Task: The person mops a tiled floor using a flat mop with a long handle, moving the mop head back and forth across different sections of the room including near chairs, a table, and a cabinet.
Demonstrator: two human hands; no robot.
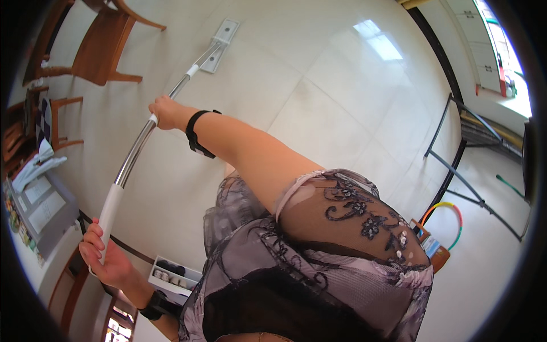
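A flat mop runs diagonally across the left half of the view. Its white plate-like head (pixel 226 32) lies on the tiled floor at the top. The shiny metal pole (pixel 136 149) has white sleeves and a long white end grip (pixel 110 207). My right hand (pixel 167 112) reaches across my body and grips the pole around its middle. Lower left, my left hand (pixel 104 260) is closed around the end of the white grip. Both wrists wear black bands. The underside of the mop head is hidden.
Wooden chairs (pixel 102 47) stand left of the mop head. A grey case or box (pixel 47 209) with white cloth sits at far left. Shoes fill a white rack (pixel 171 286) near my left arm. On the right are a dark metal frame (pixel 455 171) and a coloured hoop (pixel 459 222).
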